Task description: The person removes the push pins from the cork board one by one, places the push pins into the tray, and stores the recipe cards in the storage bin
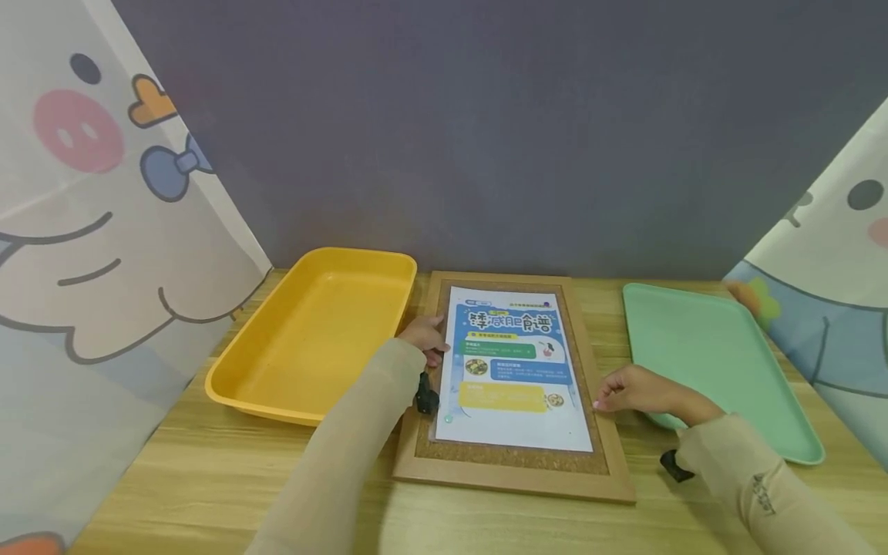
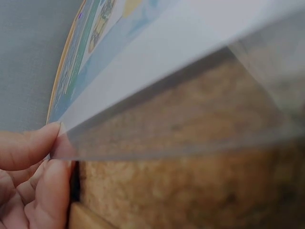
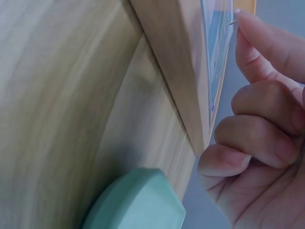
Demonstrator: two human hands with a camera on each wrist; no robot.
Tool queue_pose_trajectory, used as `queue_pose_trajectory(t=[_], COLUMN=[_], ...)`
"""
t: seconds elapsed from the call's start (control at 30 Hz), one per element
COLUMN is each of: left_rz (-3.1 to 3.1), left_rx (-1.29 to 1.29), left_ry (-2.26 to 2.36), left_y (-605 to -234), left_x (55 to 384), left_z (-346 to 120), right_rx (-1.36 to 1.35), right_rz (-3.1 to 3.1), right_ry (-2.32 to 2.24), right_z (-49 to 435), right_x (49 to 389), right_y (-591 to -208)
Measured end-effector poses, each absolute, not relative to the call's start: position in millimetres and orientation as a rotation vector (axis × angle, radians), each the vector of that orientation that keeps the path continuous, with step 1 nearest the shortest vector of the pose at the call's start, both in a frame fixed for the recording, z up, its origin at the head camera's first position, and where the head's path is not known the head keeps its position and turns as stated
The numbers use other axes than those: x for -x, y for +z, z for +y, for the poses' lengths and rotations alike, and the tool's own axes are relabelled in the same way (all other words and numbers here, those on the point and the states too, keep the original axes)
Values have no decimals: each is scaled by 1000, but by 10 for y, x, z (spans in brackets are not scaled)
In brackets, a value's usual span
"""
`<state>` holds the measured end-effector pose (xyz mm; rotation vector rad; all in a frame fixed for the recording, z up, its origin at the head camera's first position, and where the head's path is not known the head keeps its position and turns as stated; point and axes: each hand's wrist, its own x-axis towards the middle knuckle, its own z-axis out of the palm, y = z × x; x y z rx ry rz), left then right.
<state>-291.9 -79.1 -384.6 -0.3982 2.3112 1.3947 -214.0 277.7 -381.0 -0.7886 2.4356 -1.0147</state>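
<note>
A printed poster (image 1: 523, 428) in a clear plastic sleeve (image 2: 190, 138) lies on a wood-framed cork board (image 1: 513, 479). Its page carries a blue heading and green, blue and yellow boxes. My left hand (image 1: 425, 338) pinches the sleeve's left edge between thumb and fingers, and that edge stands up from the cork in the left wrist view. At the board's right side, my right hand (image 1: 634, 389) pinches a small pin (image 3: 232, 22) between thumb and forefinger, the other fingers curled. Only the pin's thin metal tip shows. A small purple pin head (image 3: 212, 109) sits at the far end of the poster.
Left of the board stands a deep yellow tray (image 1: 333, 339), under the left forearm. A pale green tray (image 1: 721, 347) lies to the right, partly beneath the right wrist. A grey partition (image 1: 444, 154) rises behind the wooden table (image 1: 180, 478), with cartoon-printed panels on both sides.
</note>
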Motion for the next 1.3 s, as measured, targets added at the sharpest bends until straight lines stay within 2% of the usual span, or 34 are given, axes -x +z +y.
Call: queue_pose_trajectory(t=[0.77,1.3], left_rz=[2319,2321], left_rx=[381,363], left_ry=[1396,1407], left_y=[-3915,-3884], left_x=[2958,2924], left_z=[-805,-797], right_rx=[474,271], right_rz=[2560,2735], right_ry=[-1005,-952], right_z=[3282,3483], right_x=[2096,2126], right_y=[-3666,-3755])
